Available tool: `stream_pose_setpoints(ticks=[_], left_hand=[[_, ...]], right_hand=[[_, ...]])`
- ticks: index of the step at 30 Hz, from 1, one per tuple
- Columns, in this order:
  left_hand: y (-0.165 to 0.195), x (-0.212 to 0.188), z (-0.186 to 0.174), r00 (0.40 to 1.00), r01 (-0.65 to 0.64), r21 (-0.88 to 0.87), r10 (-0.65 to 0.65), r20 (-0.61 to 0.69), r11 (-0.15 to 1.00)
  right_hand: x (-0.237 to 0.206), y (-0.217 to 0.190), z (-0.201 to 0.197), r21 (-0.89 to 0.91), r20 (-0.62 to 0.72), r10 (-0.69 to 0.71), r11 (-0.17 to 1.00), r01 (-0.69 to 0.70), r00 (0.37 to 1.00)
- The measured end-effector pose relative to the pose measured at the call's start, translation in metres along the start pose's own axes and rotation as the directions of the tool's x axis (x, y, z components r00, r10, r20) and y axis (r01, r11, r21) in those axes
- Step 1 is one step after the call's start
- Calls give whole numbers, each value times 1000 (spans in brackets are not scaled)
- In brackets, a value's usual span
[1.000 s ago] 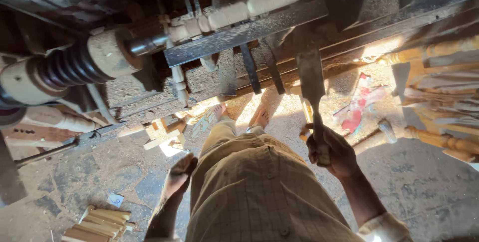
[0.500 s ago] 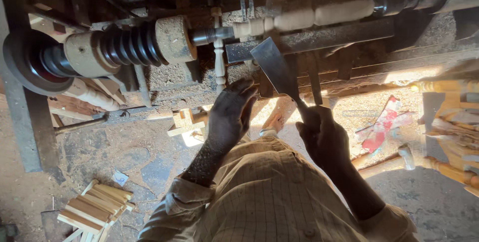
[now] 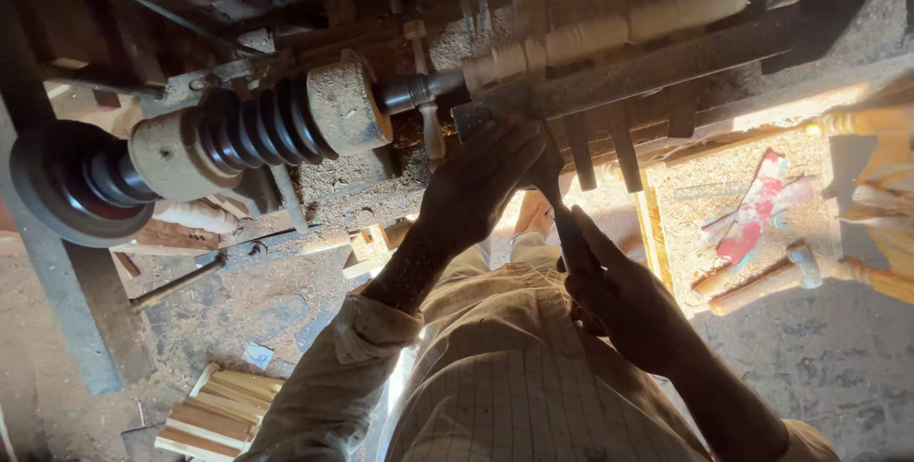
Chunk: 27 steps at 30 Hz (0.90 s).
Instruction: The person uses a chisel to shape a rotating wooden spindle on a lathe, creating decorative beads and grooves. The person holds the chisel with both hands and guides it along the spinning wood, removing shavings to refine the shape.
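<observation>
Two hands on one chisel (image 3: 560, 197), head view only. Left hand (image 3: 481, 181) lies over the blade end, fingers curled down on it right at the metal tool rest (image 3: 657, 67), pressing the tool against the bar. Right hand (image 3: 624, 300) sits lower and closer to the body, wrapped tight around the chisel handle; hands are apart, one ahead of the other along the tool. Chisel tip is hidden under the left fingers, so contact with the wood can't be confirmed. Pale wooden spindle (image 3: 609, 33) is mounted in the lathe just above the tool rest, running left to right, with beads and coves cut into it. Left of it, a stepped wooden pulley (image 3: 262, 124) with dark grooves, then a large dark wheel (image 3: 57, 190) at the far end. Lathe bed is coated in sawdust. Floor below: stack of short wood strips (image 3: 224, 410) lower left, turned spindles (image 3: 857, 276) lying at right.
</observation>
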<state>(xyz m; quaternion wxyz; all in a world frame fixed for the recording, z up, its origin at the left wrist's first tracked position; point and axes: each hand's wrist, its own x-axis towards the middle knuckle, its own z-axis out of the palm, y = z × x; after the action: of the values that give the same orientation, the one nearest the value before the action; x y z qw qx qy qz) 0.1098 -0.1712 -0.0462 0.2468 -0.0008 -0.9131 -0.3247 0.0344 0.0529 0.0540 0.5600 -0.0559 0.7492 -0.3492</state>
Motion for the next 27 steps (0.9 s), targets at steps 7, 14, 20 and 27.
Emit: stream_pose_setpoints(ticks=[7,14,20,27], left_hand=[[-8,10,-16,1000,27,-27,-26,13,999],[-12,8,-13,1000,22,42,-22,3,999],[-14,5,-5,998,55,2,-55,22,998],[-12,6,15,996,69,4,-69,-56,998]], right_hand=[[-10,-30,28,-24,-92,-166,986,165,982],[-16,-44,34,49,-122,-154,986,161,980],[-13,-46,29,-65,-138,-96,994,88,986],[-8,-35,1,25,-69,-164,986,166,984]])
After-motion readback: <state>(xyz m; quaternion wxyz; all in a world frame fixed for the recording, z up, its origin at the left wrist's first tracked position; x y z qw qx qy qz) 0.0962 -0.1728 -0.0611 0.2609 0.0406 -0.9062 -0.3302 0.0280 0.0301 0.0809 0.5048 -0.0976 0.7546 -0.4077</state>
